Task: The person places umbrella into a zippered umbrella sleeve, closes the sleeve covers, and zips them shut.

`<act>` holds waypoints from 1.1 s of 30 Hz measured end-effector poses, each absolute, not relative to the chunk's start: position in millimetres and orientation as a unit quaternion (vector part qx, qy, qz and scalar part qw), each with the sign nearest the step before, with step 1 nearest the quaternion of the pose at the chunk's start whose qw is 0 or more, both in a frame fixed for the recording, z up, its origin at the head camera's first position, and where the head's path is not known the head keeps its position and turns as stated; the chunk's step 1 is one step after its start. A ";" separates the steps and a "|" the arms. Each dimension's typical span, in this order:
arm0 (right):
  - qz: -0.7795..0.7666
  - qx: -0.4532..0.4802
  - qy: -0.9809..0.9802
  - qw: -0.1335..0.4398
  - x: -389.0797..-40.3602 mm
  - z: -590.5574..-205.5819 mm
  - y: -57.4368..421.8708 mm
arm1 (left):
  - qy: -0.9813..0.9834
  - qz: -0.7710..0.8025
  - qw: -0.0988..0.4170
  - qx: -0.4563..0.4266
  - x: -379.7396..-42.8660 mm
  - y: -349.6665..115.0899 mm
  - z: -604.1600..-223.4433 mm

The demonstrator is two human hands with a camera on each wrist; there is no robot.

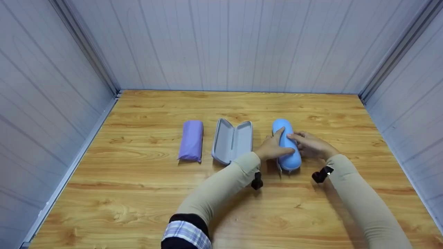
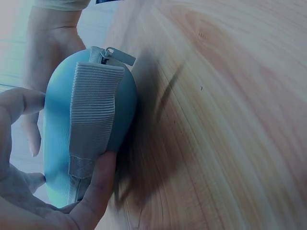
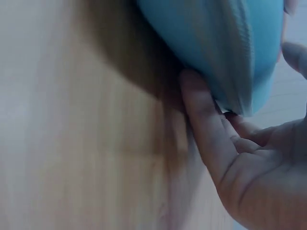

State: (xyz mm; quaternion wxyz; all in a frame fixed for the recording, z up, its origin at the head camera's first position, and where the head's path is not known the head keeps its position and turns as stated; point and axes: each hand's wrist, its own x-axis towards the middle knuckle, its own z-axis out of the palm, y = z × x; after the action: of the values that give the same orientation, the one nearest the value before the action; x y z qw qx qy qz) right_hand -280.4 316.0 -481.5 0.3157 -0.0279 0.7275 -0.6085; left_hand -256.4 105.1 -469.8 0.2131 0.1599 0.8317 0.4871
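Observation:
A blue zippered glasses case (image 1: 291,162) stands between my two hands, on or just above the table. My left hand (image 1: 275,148) grips its left side, thumb and fingers spread along it; in the left wrist view a grey strap (image 2: 93,108) and a zipper pull (image 2: 120,56) show on the case. From the right side my right hand (image 1: 313,144) holds the same case, thumb on top. In the right wrist view, fingers (image 3: 204,115) reach under the lower edge of the case. Whether the zipper is closed all along cannot be seen.
Left of the blue case, a grey hard case (image 1: 225,140) lies unfolded on the wooden table (image 1: 138,193). Farther left lies a purple pouch-like packet (image 1: 191,141). Pale panel walls (image 1: 221,45) enclose the table at the back and both sides.

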 end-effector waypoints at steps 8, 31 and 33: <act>-0.622 -0.041 0.708 0.332 -284.3 -481.1 314.4 | 0.831 0.480 0.223 0.171 -259.5 100.9 -469.0; -0.606 -0.015 0.729 0.318 -282.9 -479.4 314.3 | 0.876 0.173 0.046 0.448 -248.5 87.3 -432.0; -0.609 -0.018 0.726 0.320 -283.2 -479.5 314.2 | 0.863 0.139 0.022 0.486 -244.3 90.2 -431.1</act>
State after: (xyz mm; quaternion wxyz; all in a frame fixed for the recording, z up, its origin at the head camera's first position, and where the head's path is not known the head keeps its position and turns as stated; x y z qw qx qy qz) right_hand -283.2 314.2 -479.5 0.3199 -0.0183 0.7257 -0.6089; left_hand -244.3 90.2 -431.1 0.0216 0.4857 0.8627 0.1394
